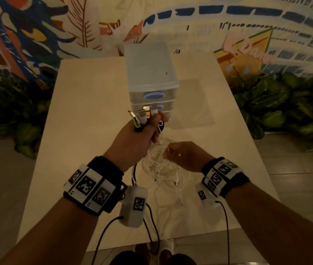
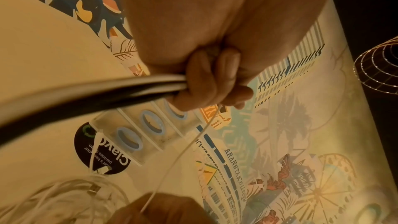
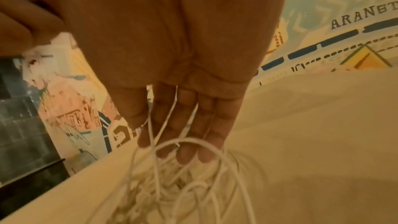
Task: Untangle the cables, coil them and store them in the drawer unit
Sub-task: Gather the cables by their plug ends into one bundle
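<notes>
My left hand (image 1: pixel 138 136) is raised in front of the drawer unit (image 1: pixel 149 73) and grips a bundle of cable ends. Several USB plugs (image 1: pixel 146 111) stick up out of the fist. In the left wrist view its fingers (image 2: pixel 206 83) curl round black and white cables (image 2: pixel 107 91). A thin white strand (image 2: pixel 183 151) runs taut from that fist down to my right hand (image 1: pixel 180 155). The right hand (image 3: pixel 172 117) pinches this strand between thumb and forefinger, the other fingers nearly straight, just above the tangled white cables (image 1: pixel 161 173) on the table.
The translucent drawer unit with blue oval handles (image 2: pixel 140 134) stands mid-table, its drawers closed. A round dark label (image 2: pixel 101 151) hangs on one cable. The pale table (image 1: pixel 86 111) ends close to my body. Green plants (image 1: pixel 278 104) flank it before a painted wall.
</notes>
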### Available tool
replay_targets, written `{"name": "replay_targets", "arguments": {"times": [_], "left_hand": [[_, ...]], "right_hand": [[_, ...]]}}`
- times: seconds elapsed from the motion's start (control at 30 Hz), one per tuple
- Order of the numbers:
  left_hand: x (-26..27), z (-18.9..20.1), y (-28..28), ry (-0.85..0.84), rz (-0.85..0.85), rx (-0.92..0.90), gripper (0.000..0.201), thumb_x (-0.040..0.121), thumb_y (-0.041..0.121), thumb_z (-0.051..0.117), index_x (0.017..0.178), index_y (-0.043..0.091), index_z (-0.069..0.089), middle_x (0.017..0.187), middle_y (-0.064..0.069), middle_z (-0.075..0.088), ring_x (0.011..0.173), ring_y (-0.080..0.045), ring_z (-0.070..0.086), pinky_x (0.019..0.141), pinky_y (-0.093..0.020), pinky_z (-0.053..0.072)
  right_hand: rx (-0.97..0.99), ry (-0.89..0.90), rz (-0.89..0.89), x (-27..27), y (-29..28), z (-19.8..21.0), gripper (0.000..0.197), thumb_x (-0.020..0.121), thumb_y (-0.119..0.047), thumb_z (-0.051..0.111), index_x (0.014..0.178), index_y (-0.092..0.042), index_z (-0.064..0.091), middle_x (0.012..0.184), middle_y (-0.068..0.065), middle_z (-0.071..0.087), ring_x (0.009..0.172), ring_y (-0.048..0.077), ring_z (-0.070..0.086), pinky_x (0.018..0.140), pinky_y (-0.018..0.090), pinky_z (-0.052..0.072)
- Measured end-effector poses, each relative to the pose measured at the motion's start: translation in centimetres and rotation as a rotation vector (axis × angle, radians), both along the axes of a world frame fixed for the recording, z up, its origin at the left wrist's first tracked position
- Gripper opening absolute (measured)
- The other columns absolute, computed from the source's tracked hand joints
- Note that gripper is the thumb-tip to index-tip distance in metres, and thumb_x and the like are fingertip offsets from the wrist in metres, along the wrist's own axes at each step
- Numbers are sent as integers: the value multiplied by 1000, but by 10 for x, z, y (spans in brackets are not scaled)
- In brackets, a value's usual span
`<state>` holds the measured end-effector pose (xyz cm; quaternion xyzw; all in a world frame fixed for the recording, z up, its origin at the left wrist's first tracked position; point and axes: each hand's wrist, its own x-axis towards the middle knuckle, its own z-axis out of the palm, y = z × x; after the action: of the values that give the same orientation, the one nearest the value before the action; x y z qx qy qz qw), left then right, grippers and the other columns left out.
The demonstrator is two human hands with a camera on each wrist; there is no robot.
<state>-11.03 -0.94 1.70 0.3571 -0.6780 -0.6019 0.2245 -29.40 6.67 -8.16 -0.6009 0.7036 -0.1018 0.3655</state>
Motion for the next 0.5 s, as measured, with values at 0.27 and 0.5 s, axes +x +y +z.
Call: {"name": "replay_targets", "arguments": {"times": [0.27, 0.5], "left_hand": [[13, -26, -8, -286, -49, -6, 50, 107, 39, 44, 73, 12, 68, 57, -14, 44, 45, -18, 32, 57, -38, 31], [14, -64, -13, -356, -87, 31, 32, 110, 33, 37, 117, 24, 67, 72, -1, 53, 40, -6, 36, 52, -26, 30]], "right_hand": [[-24, -467, -376, -19, 5, -24, 30, 108, -12, 44, 98, -1, 70, 86, 6, 76, 78, 19, 74, 74, 32, 56], [-199, -631, -475, -31, 0, -17, 34, 110, -18, 40, 92, -10, 68, 83, 3, 78, 78, 20, 76, 66, 29, 55]]}}
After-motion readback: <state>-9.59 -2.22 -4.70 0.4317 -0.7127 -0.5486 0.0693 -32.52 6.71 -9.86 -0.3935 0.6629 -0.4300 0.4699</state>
